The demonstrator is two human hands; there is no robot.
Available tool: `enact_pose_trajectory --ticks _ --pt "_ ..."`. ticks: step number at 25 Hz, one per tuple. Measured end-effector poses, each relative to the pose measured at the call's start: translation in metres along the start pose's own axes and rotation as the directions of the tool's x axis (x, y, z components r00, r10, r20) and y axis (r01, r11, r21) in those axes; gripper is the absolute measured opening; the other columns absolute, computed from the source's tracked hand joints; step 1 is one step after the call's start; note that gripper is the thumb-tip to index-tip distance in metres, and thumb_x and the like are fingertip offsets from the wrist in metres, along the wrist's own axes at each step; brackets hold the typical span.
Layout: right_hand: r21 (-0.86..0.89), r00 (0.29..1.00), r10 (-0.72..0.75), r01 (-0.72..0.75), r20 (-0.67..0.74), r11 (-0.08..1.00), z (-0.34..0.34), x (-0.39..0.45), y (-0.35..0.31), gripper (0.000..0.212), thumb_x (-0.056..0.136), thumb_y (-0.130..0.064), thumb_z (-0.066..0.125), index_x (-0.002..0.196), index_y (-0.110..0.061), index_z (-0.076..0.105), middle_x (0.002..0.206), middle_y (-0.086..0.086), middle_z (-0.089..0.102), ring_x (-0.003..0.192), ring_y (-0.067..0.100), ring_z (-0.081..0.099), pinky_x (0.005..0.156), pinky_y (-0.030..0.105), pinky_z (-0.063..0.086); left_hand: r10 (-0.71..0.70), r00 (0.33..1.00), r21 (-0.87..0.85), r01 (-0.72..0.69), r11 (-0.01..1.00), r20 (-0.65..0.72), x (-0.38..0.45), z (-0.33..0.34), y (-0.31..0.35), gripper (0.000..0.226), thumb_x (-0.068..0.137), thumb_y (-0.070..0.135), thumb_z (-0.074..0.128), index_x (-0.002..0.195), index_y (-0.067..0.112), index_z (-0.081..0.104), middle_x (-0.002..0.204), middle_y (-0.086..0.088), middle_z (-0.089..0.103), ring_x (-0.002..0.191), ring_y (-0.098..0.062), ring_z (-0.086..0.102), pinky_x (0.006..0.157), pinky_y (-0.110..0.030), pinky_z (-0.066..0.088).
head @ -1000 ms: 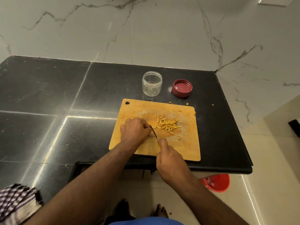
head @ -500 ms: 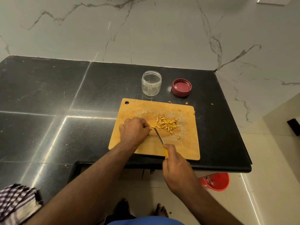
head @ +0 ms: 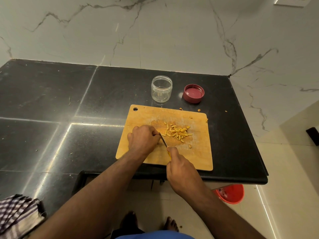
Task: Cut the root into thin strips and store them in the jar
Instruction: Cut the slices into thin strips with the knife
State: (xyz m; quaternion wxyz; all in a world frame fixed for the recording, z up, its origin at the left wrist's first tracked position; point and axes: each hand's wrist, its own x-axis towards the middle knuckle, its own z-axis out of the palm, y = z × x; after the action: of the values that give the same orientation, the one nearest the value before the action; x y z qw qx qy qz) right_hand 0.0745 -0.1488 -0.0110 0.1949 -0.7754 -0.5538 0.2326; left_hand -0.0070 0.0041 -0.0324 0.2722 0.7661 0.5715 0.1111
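White veined marble wall behind a black polished worktop point(head: 51, 104); pale tiled floor below its near edge, with a red bucket point(head: 230, 194) under the near right corner. Wooden cutting board point(head: 198, 152) lies toward the worktop's near right corner, its near edge close to the worktop's near edge. Left hand point(head: 142, 139) rests knuckles-up on the board's left half, fingers curled under; whatever piece of root it pins is hidden beneath them, so the grip cannot be told. Right hand point(head: 183, 171) reaches in over the near edge, grip closed round the yellow handle of a knife point(head: 164, 140), forefinger forward; the blade angles away and left, tip just beside the left fingers. Pile of cut yellow strips point(head: 177, 132) sits at board centre, just right of the blade. A few stray bits lie along the board's far edge and on the worktop beyond it. Clear jar point(head: 161, 88), upright and open, stands past the board's far edge; maroon lid point(head: 193, 93) lies near it toward the right edge, inside facing up. Broad bare worktop to the left. Checked cloth point(head: 17, 214) at the near left edge.
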Motion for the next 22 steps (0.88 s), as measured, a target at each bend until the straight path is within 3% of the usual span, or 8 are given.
enact_pose_trajectory --ticks 8,12,15,19,22 --pt "0.067 0.999 0.02 -0.022 0.025 0.998 -0.001 -0.017 0.008 0.037 0.103 -0.021 0.038 0.138 -0.028 0.033 0.082 -0.008 0.054 0.068 0.009 0.052 0.052 0.022 0.031 -0.005 1.0 0.015 0.005 1.0 0.0 0.003 -0.001 0.0 0.01 0.091 0.035 0.068 0.096 0.032 0.076 0.098 0.013 0.069 0.108 -0.017 0.051 0.089 -0.044 0.041" --pt "0.088 0.998 0.038 -0.034 -0.044 0.996 -0.006 -0.032 0.014 0.038 0.104 -0.023 0.038 0.141 -0.031 0.033 0.087 -0.012 0.051 0.07 0.006 0.05 0.053 0.018 0.032 0.029 0.998 0.042 -0.031 0.999 0.048 0.006 -0.005 -0.002 0.013 0.094 0.032 0.065 0.1 0.034 0.076 0.104 0.014 0.067 0.11 -0.018 0.048 0.088 -0.042 0.038" --pt "0.114 0.994 0.056 -0.045 -0.092 0.992 -0.011 -0.03 0.016 0.039 0.103 -0.021 0.039 0.14 -0.031 0.035 0.079 -0.013 0.05 0.064 0.006 0.049 0.05 0.018 0.031 0.018 0.999 -0.01 -0.018 1.0 0.035 0.01 -0.014 -0.012 0.022 0.094 0.024 0.06 0.1 0.036 0.077 0.112 0.014 0.069 0.105 -0.016 0.054 0.09 -0.041 0.048" --pt "0.092 0.999 -0.003 0.007 -0.045 0.996 -0.004 -0.018 0.006 0.042 0.103 -0.019 0.039 0.143 -0.028 0.034 0.086 -0.013 0.05 0.068 0.007 0.049 0.055 0.017 0.035 -0.01 1.0 -0.12 0.012 0.993 0.011 0.007 -0.025 -0.026 0.03 0.094 0.008 0.053 0.107 0.025 0.075 0.117 0.004 0.069 0.089 -0.009 0.057 0.074 -0.027 0.049" --pt "0.056 1.0 -0.007 0.008 -0.028 0.998 0.003 -0.015 0.007 0.043 0.103 -0.019 0.038 0.145 -0.026 0.032 0.095 -0.006 0.053 0.075 0.01 0.05 0.061 0.02 0.031 0.015 0.999 -0.144 -0.01 0.989 0.034 0.003 -0.026 -0.033 0.028 0.099 0.01 0.053 0.117 0.019 0.073 0.123 0.001 0.068 0.082 -0.002 0.055 0.067 -0.016 0.045"
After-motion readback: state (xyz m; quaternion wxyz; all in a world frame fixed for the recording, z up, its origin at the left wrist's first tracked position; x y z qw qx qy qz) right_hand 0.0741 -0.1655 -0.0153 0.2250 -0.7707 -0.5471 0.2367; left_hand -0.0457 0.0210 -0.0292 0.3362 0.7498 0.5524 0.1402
